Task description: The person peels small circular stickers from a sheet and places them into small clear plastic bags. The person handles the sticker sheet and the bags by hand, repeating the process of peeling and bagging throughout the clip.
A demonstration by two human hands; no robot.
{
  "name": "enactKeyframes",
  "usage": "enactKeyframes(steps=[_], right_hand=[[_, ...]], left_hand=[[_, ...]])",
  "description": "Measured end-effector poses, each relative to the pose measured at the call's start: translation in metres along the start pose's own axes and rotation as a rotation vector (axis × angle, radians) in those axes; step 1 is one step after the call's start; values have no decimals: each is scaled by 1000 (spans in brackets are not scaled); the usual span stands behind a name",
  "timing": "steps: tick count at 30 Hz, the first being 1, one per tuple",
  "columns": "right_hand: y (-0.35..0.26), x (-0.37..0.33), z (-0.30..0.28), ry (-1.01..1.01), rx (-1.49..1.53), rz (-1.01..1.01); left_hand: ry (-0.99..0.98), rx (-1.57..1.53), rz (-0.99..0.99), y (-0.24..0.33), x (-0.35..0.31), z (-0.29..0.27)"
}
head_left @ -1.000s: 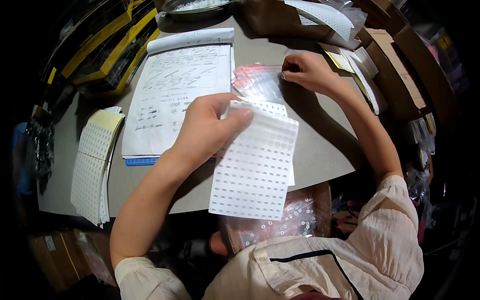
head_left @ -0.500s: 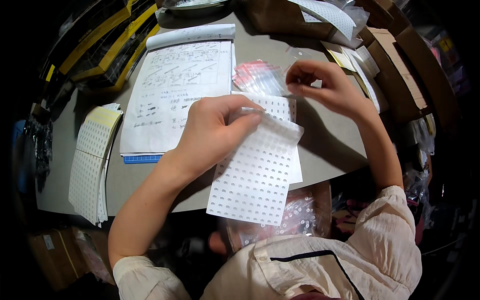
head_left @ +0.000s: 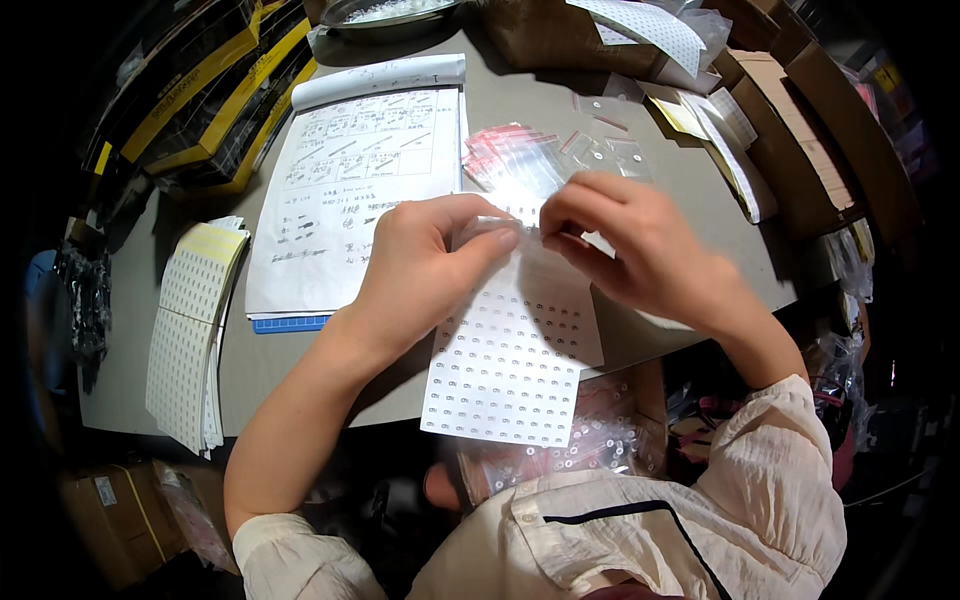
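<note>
My left hand (head_left: 425, 255) pinches the folded-over top of a white sheet of small round stickers (head_left: 505, 390), each printed with a small dark mark. The sheet hangs past the table's front edge. My right hand (head_left: 630, 240) is at the top right of the sheet, its thumb and fingers drawn together close to the left fingertips. What they hold, if anything, is hidden. Just beyond lies a fanned pile of small clear zip bags (head_left: 515, 155) with red edges. Right of the pile, a few loose zip bags (head_left: 600, 152) each bear a small white round sticker.
A clipboard with handwritten pages (head_left: 345, 200) lies left of the sheet. Further left is a stack of sticker sheets (head_left: 190, 330). Cardboard boxes (head_left: 790, 130) stand at the right, black-and-yellow bins (head_left: 215, 90) far left. A metal bowl (head_left: 385, 14) is at the back. Stickered bags (head_left: 570, 445) lie below the table edge.
My right hand has come left and toward me from beside the zip bags to the sheet's top edge, uncovering loose bags there. My left hand keeps its pinch.
</note>
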State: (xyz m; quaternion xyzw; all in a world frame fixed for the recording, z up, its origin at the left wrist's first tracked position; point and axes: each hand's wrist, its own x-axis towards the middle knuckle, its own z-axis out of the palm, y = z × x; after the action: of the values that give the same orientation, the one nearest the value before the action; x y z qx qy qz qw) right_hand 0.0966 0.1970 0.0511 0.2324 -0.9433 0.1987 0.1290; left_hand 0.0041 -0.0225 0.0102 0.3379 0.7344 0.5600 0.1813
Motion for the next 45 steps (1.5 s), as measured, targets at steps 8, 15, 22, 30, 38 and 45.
enactKeyframes(steps=[8, 15, 22, 30, 38, 45], right_hand=[[85, 21, -5, 41, 354, 348], [118, 42, 1, -198, 195, 492], [109, 54, -29, -449, -515, 647], [108, 59, 5, -107, 77, 290], [138, 50, -1, -148, -346, 390], [93, 24, -25, -95, 300, 415]], left_hand=[[-21, -82, -179, -5, 3, -3], [-31, -89, -107, -11, 7, 0], [-19, -54, -103, -12, 3, -2], [-142, -194, -99, -4, 3, -3], [-230, -239, -99, -6, 3, 0], [-42, -197, -40, -9, 4, 3]])
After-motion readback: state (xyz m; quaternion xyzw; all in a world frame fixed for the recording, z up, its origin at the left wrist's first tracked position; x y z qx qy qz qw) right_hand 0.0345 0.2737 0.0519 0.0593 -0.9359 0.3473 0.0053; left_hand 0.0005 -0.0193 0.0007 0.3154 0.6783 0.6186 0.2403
